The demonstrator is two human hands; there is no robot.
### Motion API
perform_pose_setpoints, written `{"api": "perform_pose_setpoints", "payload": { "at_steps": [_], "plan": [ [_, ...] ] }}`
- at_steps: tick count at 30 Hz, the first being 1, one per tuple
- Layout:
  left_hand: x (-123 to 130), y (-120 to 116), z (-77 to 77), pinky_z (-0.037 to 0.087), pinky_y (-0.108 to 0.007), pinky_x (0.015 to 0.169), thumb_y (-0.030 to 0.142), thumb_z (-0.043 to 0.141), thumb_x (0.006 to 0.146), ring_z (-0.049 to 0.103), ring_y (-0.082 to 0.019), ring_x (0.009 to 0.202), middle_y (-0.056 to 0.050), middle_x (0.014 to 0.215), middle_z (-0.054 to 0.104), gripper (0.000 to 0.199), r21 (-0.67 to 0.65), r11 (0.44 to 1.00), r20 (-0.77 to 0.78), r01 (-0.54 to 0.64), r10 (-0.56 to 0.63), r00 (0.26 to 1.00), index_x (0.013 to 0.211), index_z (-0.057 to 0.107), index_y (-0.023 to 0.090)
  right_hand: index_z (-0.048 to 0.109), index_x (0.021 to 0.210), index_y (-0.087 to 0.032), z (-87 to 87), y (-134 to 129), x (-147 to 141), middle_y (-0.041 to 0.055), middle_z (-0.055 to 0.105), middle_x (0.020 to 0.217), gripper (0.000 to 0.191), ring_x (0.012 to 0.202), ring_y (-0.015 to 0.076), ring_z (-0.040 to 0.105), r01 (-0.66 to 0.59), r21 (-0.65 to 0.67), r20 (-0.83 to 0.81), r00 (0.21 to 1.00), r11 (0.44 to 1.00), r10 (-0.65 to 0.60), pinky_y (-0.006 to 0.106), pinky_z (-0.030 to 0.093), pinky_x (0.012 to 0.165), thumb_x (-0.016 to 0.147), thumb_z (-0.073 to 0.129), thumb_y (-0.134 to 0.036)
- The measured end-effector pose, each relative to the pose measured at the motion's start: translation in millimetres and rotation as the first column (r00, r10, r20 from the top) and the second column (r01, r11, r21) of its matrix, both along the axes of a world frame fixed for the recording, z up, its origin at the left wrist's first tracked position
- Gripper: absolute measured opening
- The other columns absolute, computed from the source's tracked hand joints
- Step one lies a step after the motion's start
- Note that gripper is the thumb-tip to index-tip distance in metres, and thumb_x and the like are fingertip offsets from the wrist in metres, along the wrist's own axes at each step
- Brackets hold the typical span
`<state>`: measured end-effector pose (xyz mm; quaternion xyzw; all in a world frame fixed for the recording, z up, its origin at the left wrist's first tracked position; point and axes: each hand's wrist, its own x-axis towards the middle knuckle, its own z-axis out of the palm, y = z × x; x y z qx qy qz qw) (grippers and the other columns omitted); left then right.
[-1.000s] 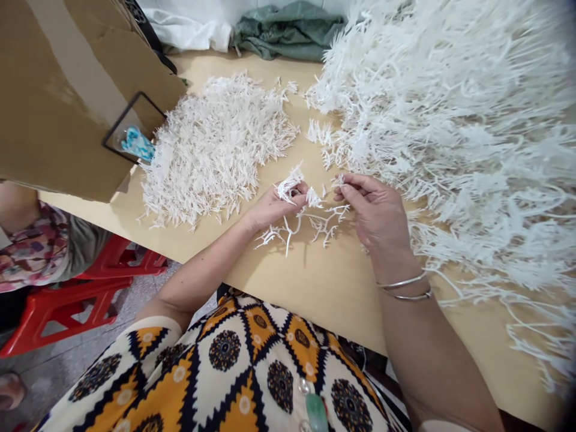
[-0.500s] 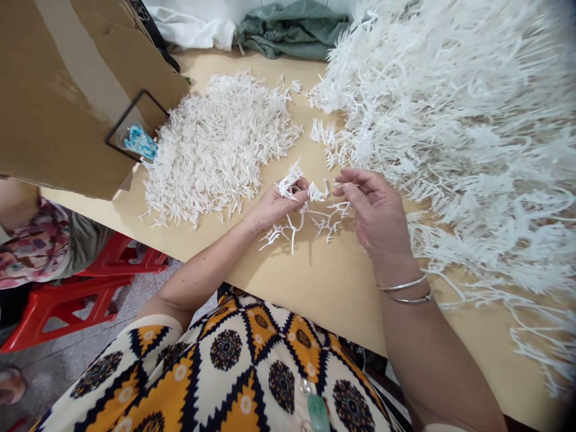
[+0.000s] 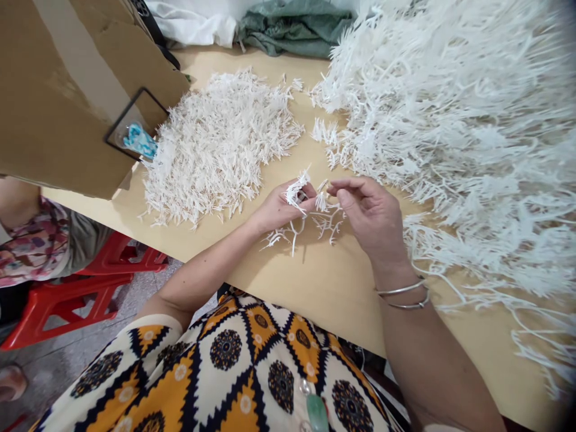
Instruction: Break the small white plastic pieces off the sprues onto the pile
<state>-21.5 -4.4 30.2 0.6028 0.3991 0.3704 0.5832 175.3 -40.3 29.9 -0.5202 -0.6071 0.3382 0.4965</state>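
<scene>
Across the table [image 3: 279, 273] sprawls a big heap of white branching strands [image 3: 459, 126], with a cardboard box [image 3: 54, 96] opposite and a smaller white pile [image 3: 220, 147] beside the box. Between the heaps, the right hand [image 3: 378, 219] has thumb and fingers close together; I can't tell whether its grip pinches anything. The left hand's [image 3: 279, 207] grip pinches white sprigs [image 3: 297, 192] above the tabletop.

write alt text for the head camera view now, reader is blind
Two bare hands work over a tan table: the left hand holds white branching sprigs, the right hand close beside them. A smaller white pile lies beyond, a larger one to the right.
</scene>
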Motion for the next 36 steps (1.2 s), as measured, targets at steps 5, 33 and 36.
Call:
{"api": "perform_pose_setpoints", "payload": {
  "at_steps": [5, 33, 36],
  "plan": [
    [3, -1, -9.6, 0.043, -0.025, 0.068, 0.045, 0.081, 0.080, 0.049, -0.009, 0.068, 0.003, 0.074, 0.059, 0.035, 0.132, 0.991, -0.036, 0.015, -0.010, 0.999, 0.081, 0.059, 0.018, 0.080, 0.101, -0.028, 5.4, -2, -1, 0.0007, 0.081, 0.095, 0.014, 0.089, 0.0204, 0.075, -0.050, 0.023, 0.119, 0.992, 0.998, 0.047, 0.039, 0.061, 0.087, 0.087, 0.081, -0.027],
    [-1, 5, -7.8, 0.044, -0.027, 0.073, 0.055, 0.082, 0.082, 0.049, -0.010, 0.071, 0.002, 0.077, 0.058, 0.043, 0.108, 0.993, -0.040, 0.051, -0.047, 0.998, 0.085, 0.062, 0.017, 0.066, 0.093, -0.028, -9.1, 0, -24, 0.0028, 0.077, 0.093, 0.011, 0.090, 0.0232, 0.073, 0.112, 0.133, 0.242, 0.960, 0.985, -0.142, 0.040, 0.059, 0.086, 0.089, 0.065, -0.018],
    [-3, 2, -3.7, 0.044, -0.027, 0.072, 0.055, 0.084, 0.081, 0.049, -0.010, 0.071, 0.002, 0.077, 0.058, 0.044, 0.080, 0.991, -0.040, 0.106, -0.103, 0.994, 0.084, 0.062, 0.017, 0.066, 0.092, -0.027, -18.3, 7, -21, 0.0007, 0.074, 0.086, 0.011, 0.079, 0.0204, 0.069, 0.200, 0.072, 0.157, 0.965, 0.977, -0.210, 0.038, 0.057, 0.078, 0.086, 0.067, -0.019]
  ]
}}
